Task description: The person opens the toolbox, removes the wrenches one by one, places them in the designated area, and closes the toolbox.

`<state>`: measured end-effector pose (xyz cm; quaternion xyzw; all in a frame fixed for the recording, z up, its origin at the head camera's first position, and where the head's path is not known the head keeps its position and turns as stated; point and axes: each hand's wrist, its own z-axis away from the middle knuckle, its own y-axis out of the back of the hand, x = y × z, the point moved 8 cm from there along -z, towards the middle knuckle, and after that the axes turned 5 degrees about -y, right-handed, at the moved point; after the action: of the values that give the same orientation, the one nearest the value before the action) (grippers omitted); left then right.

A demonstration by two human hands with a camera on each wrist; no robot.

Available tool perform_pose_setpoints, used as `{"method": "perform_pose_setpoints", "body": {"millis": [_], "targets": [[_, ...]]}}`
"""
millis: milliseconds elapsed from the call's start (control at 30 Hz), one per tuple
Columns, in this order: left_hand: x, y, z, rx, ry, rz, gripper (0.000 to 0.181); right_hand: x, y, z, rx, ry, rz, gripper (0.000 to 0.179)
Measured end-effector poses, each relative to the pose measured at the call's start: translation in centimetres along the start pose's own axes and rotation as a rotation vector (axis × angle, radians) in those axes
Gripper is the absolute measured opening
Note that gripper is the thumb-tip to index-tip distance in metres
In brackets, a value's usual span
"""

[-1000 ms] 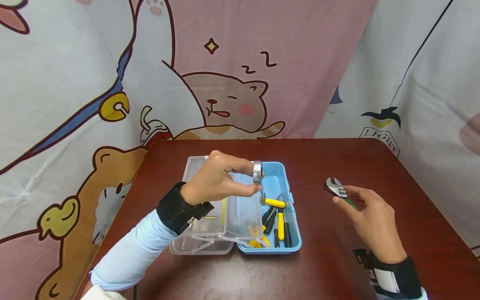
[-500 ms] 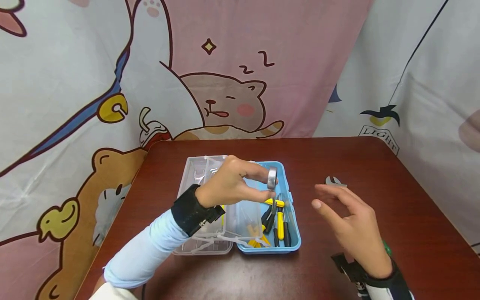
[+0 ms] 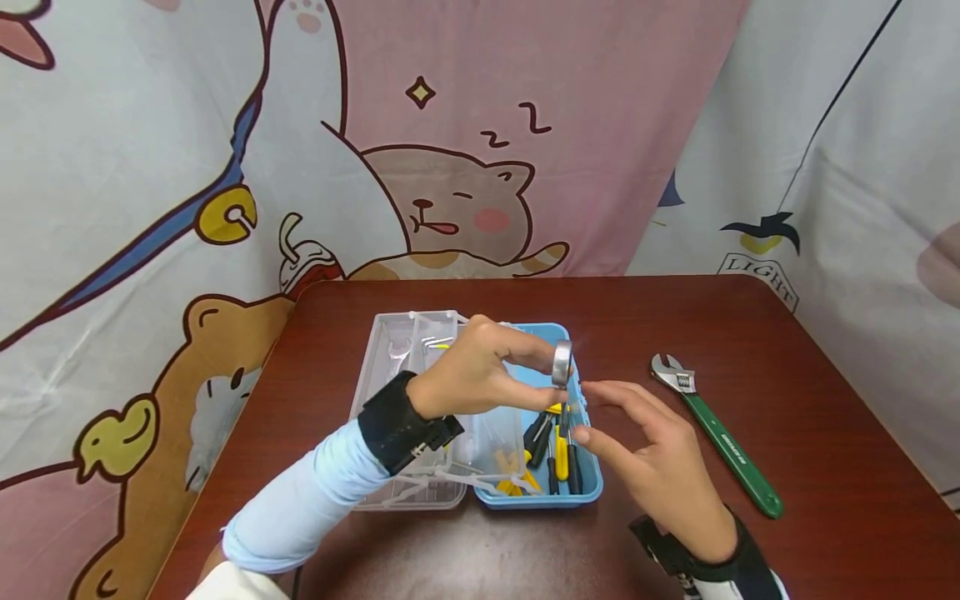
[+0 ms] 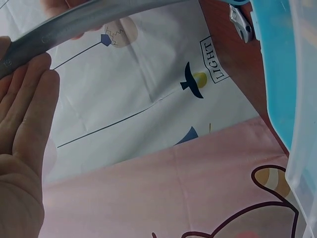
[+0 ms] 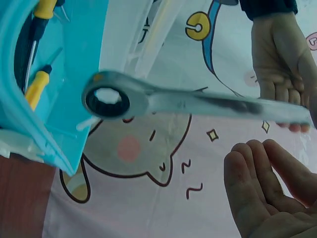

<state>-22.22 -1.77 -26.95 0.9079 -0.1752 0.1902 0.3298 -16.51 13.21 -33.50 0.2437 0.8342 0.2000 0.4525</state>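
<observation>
My left hand pinches one end of a silver ring wrench above the blue toolbox. The wrench's ring end sticks out free in the right wrist view, while in the head view the tool is seen nearly end-on. Just right of it, my right hand has its fingers spread and relaxed, fingertips close to the wrench, holding nothing. On the table to the right lies a green-handled adjustable wrench; its steel head also shows in the left wrist view.
Screwdrivers with yellow and black handles lie in the blue toolbox. Left of it is its clear lid, with a spanner seen under the plastic. A printed cloth hangs behind the brown table.
My right hand let go of the adjustable wrench, now lying on the table, and moved left toward the ring wrench. My left hand shifted right with the ring wrench.
</observation>
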Motion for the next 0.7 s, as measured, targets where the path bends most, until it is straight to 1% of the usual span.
{"method": "perform_pose_setpoints", "body": {"millis": [100,233,433,600,700], "targets": [[-0.1,-0.1,0.0,0.0,0.0,-0.01,0.017,-0.1,-0.6,0.0,-0.017,0.012,-0.004,0.053],[-0.2,-0.2,0.0,0.004,0.002,-0.005,0.018,0.0,-1.1,0.0,-0.013,0.03,-0.008,0.049],[-0.3,-0.5,0.1,0.008,0.022,0.065,0.022,0.1,-1.5,0.1,0.011,0.041,0.025,0.049],[0.0,-0.6,0.1,0.02,0.027,0.108,0.023,-0.1,-1.5,0.1,0.063,0.084,0.065,0.044],[0.7,-0.3,-0.1,0.032,0.025,0.132,0.02,-0.5,-1.4,0.1,0.104,0.136,0.066,0.042]]}}
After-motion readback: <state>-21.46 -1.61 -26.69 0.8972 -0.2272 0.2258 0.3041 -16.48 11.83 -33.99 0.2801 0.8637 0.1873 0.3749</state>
